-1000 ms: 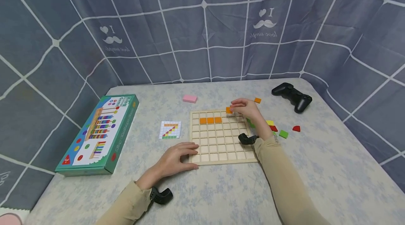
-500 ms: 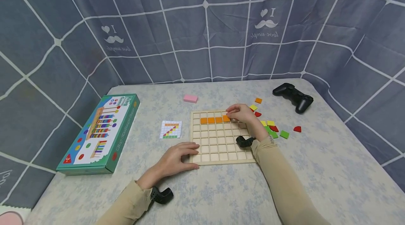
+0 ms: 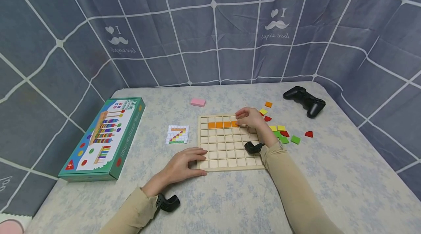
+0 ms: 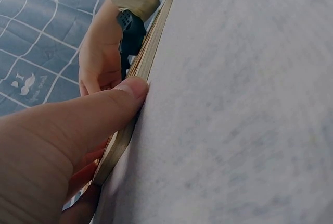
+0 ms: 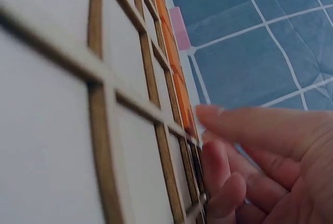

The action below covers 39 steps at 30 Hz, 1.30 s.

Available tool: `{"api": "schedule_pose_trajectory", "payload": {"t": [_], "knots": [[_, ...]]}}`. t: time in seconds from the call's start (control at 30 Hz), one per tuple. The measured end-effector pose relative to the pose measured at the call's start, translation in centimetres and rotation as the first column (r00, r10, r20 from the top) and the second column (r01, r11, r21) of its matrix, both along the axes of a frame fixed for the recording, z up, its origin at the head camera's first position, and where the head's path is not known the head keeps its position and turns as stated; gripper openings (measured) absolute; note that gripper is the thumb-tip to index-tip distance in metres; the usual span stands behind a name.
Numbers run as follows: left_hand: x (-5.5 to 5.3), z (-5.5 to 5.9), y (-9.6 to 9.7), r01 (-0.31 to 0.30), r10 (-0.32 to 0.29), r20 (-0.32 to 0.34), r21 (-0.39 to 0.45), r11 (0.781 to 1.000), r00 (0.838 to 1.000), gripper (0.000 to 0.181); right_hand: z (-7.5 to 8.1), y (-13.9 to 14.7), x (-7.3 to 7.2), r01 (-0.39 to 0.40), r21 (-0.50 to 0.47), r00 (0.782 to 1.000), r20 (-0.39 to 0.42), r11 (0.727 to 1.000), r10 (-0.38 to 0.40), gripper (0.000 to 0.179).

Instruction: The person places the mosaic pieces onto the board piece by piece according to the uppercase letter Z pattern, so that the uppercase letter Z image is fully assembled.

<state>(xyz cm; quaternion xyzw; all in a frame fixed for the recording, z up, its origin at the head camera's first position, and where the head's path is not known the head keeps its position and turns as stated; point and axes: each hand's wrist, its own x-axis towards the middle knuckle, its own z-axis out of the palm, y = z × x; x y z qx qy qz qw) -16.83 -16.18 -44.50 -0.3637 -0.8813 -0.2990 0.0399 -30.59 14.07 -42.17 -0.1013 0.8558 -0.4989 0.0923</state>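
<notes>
A wooden grid board [image 3: 227, 153] lies on the table with a row of orange square tiles [image 3: 219, 125] in its second row from the back. My left hand [image 3: 182, 166] holds the board's near-left corner. Its thumb [image 4: 132, 89] is on the front edge and its fingers are along the left side. Over the right end of the orange row is my right hand [image 3: 250, 118]. Its fingertips are at the last orange tile [image 5: 182, 101], which lies in its cell. Whether they touch it, I cannot tell. Part of the board's right side is hidden under the right hand and wrist.
Left of the board lies a pattern card [image 3: 177, 134]. A green game box [image 3: 105, 139] is farther left. Behind stands a pink block [image 3: 198, 102]. Loose green tiles [image 3: 295, 139], red pieces [image 3: 308, 134] and yellow tiles [image 3: 281, 128] lie right, near a black game controller [image 3: 304, 101].
My right hand has brought an orange tile from the board's back edge down to the right end of the row, where it now lies flatter. The left hand has stayed put.
</notes>
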Motion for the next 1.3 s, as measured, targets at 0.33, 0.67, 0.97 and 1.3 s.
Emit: {"api": "schedule_pose_trajectory", "payload": {"t": [0.33, 0.67, 0.97, 1.3], "knots": [[0.1, 0.0, 0.0, 0.005, -0.005, 0.004, 0.002, 1.0, 1.0, 0.047, 1.9, 3.6, -0.8, 0.11, -0.133, 0.993, 0.047, 0.985, -0.104, 0.049], [0.0, 0.0, -0.1, 0.0, 0.0, 0.007, 0.001, 1.0, 1.0, 0.047, 3.7, 7.7, -2.7, 0.393, -0.288, 0.919, 0.159, 0.873, -0.361, 0.046], [0.0, 0.1, -0.1, 0.0, 0.0, 0.018, -0.002, 1.0, 1.0, 0.047, 3.6, 10.8, -4.2, 0.541, -0.391, 0.841, 0.269, 0.745, -0.47, 0.051], [0.0, 0.0, -0.1, 0.007, -0.007, 0.016, -0.004, 1.0, 1.0, 0.047, 2.1, 12.6, -5.6, 0.639, -0.399, 0.76, 0.454, 0.657, -0.464, 0.059]]}}
